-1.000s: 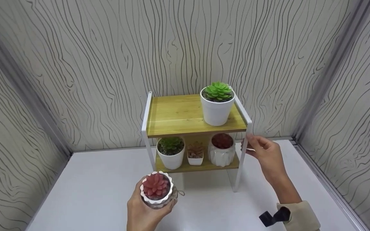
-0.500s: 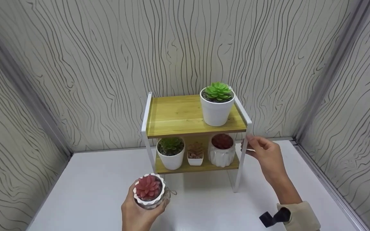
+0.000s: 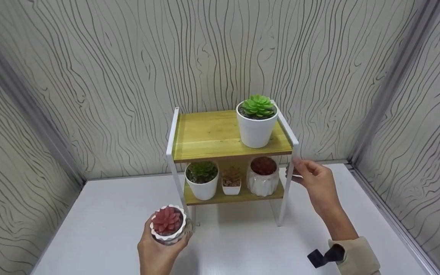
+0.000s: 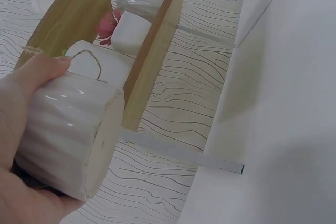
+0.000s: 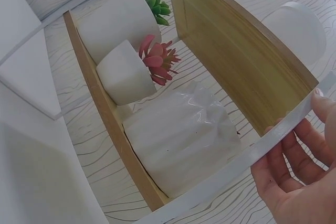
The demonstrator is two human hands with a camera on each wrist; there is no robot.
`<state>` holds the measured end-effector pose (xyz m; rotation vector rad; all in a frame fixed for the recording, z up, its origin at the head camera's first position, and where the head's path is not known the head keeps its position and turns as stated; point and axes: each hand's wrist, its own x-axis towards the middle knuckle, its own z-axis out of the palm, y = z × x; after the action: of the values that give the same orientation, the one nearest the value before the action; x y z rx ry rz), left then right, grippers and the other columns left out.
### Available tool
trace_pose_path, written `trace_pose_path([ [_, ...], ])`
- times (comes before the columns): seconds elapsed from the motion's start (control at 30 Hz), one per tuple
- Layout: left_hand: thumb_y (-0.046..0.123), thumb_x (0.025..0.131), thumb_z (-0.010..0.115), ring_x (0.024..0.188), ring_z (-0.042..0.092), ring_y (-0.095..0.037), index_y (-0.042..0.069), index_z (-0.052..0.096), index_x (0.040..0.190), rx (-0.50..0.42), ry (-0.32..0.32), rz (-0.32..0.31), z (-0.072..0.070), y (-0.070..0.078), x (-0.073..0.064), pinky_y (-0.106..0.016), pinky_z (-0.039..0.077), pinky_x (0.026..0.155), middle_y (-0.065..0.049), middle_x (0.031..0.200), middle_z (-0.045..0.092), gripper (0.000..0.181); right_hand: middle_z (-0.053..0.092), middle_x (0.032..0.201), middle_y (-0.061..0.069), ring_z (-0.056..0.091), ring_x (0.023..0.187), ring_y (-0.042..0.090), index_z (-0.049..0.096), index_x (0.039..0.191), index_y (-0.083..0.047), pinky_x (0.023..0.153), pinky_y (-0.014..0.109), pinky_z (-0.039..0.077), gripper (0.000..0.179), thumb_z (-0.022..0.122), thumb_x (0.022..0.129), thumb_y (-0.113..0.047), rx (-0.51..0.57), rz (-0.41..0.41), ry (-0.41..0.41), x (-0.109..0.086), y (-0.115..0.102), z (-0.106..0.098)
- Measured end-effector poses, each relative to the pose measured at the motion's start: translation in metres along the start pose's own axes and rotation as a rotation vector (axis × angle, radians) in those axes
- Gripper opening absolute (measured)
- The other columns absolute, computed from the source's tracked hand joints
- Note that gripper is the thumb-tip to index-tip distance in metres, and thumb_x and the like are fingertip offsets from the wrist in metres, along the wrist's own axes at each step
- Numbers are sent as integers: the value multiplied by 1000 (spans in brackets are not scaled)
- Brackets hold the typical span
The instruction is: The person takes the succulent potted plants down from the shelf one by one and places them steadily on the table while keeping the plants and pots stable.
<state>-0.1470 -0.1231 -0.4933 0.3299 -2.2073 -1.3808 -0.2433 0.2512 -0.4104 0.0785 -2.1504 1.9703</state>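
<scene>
My left hand point(image 3: 160, 248) grips a potted red succulent point(image 3: 167, 220) in front of the shelf's left side, raised above the table. Its white ribbed pot point(image 4: 71, 129) has a scalloped rim and a twine bow; the left wrist view shows the bare underside. At the shelf's right side, my right hand point(image 3: 317, 187) holds the white front post point(image 3: 289, 175), thumb on one side and fingers on the other. The two-tier wooden shelf point(image 3: 204, 133) carries a green succulent in a white pot point(image 3: 257, 130) at the top right.
On the lower tier stand a green succulent in a white pot point(image 3: 203, 187), a small reddish succulent point(image 3: 231, 183) in a square white pot, and a dark red plant in a glossy ribbed pot point(image 3: 262, 183). Patterned panels point(image 3: 128, 76) enclose the white table point(image 3: 101, 225).
The left hand has shifted left with the potted red succulent, away from the shelf's middle. My right hand keeps its hold on the post. The head view has tilted slightly.
</scene>
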Motion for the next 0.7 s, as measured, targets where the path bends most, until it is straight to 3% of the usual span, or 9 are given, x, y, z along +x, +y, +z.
trace_pose_path([
  [0.27, 24, 61, 104, 126, 67, -43, -4, 54, 141, 2, 44, -19, 1, -11, 11, -59, 53, 107, -28, 135, 68, 98, 75, 114, 6, 73, 113, 21, 69, 125, 2, 96, 24, 60, 43, 64, 105, -36, 12, 25, 8, 0, -2, 2],
  [0.5, 22, 65, 102, 127, 65, -47, -10, 50, 142, 38, 70, 13, 1, -22, 20, -63, 53, 105, -32, 135, 65, 98, 75, 105, -5, 73, 108, 15, 71, 121, 2, 95, 26, 60, 39, 65, 105, -33, 31, 24, 16, 0, -3, 3],
  [0.7, 24, 67, 101, 130, 62, -49, -10, 47, 144, 48, 64, -2, 2, -29, 28, -65, 51, 107, -33, 139, 62, 100, 75, 106, -3, 73, 109, 16, 71, 121, 2, 95, 25, 60, 40, 64, 106, -34, 25, 19, 13, 0, -2, 2],
])
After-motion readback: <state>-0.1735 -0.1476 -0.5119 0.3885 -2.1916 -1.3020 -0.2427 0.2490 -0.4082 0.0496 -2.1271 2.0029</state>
